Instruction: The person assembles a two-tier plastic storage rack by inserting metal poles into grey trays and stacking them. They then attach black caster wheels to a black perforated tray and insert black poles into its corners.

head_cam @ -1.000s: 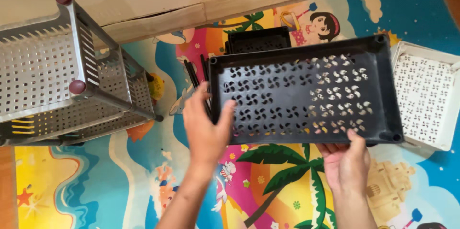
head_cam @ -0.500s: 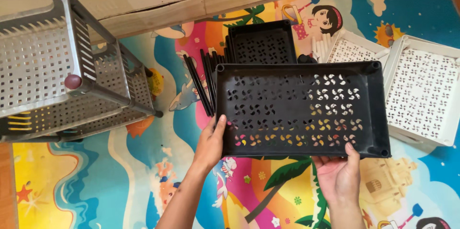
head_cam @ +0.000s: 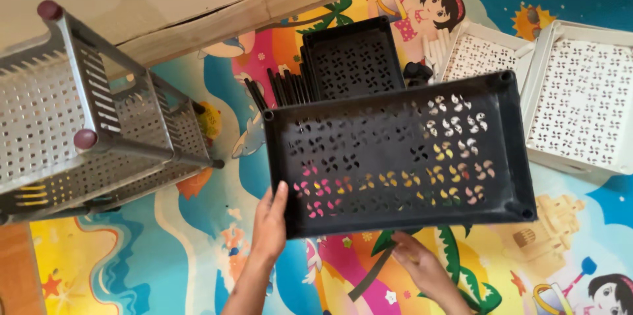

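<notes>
Fingers of right hand (head_cam: 422,265) hidden beneath black tray (head_cam: 402,163), left hand (head_cam: 270,222) gripping edge

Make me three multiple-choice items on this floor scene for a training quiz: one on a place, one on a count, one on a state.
1. Where does the grey shelf rack stand from the black perforated tray?
A. to its left
B. to its right
C. beneath it

2. How many white perforated trays lie at the right?
A. none
B. two
C. five

3. How is the black perforated tray held?
A. it lies flat on the play mat
B. by one hand only
C. by both hands, above the mat

Answers: 1 A, the rack fills the left edge. 2 B, two white trays lie side by side. 3 C, the left hand grips the tray's near left corner and the right hand its near edge.
</notes>
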